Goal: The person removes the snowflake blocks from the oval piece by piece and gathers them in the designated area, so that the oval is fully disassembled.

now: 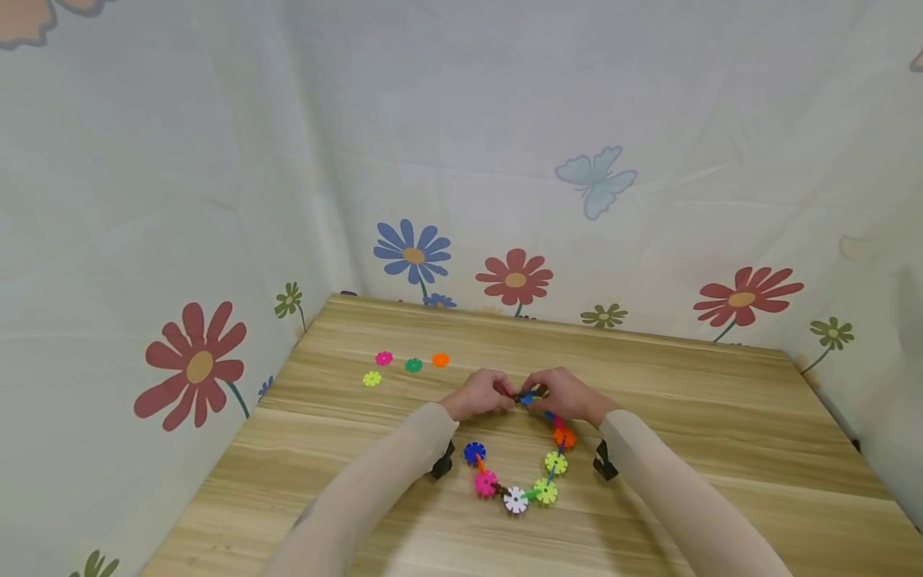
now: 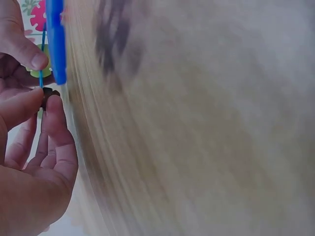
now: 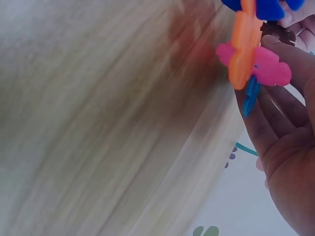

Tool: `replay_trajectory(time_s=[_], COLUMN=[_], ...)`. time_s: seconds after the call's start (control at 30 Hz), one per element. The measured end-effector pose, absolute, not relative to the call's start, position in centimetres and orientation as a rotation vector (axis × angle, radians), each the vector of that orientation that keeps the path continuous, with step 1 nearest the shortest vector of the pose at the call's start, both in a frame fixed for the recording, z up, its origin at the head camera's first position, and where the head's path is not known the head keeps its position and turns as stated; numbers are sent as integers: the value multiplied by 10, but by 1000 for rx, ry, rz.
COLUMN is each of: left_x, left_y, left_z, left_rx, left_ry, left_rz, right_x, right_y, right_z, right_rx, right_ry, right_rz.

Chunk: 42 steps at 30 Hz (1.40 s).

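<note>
A chain of toothed plastic snowflake discs curves over the wooden table, with a blue end disc [image 1: 474, 453], a pink disc [image 1: 486, 482] and a white disc [image 1: 515, 500] at the near side. Its other end rises into the hands. My left hand [image 1: 483, 394] pinches a dark brown disc [image 2: 50, 93] between thumb and forefinger. Facing it, my right hand [image 1: 570, 396] pinches a blue disc [image 1: 528, 397] at the chain's raised end. An orange disc [image 3: 241, 51] and a pink disc [image 3: 274, 67] appear close up beside the right fingers, which partly hide the chain.
Left of the hands lie loose discs: a magenta one [image 1: 384, 358], a yellow-green one [image 1: 372, 378], a green one [image 1: 413, 365] and an orange one [image 1: 441, 360]. A flower-printed cloth [image 1: 461, 176] hangs behind and beside the wooden table [image 1: 692, 401].
</note>
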State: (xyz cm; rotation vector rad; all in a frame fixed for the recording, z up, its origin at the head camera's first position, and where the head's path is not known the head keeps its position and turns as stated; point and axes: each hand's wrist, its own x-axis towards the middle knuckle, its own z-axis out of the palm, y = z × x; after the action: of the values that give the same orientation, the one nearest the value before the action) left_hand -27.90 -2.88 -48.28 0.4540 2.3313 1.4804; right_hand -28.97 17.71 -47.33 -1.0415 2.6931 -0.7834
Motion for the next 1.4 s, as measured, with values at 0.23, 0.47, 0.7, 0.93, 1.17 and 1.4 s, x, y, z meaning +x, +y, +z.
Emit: replay_trajectory(time_s=[0.23,0.47,0.7,0.93,1.17,1.4], left_x=[-279,-282,-281,-282,-283,-281], left_y=[-29,-27,-22,-19,-18,-16], left_z=[-485,-489,-488,-489,-489,-485], left_rx=[468,546,558,579,594,578], left_ry=[2351,2449,2486,2524,2634,2713], left_rz=[1479,1396,1409,1395,1344,1319], right_x=[-289,-289,-288,-287,-285,-285], right_y=[178,178,176,176,175,175], right_z=[-474,-475,-475,-474,-471,-471], right_rx=[-982,-993,-1007,-1043,-1007,-1039], right_ry=[2693,2699,2696,2693,2699,2695], right_rz=[-781,-760,-770,-772,-789,-767])
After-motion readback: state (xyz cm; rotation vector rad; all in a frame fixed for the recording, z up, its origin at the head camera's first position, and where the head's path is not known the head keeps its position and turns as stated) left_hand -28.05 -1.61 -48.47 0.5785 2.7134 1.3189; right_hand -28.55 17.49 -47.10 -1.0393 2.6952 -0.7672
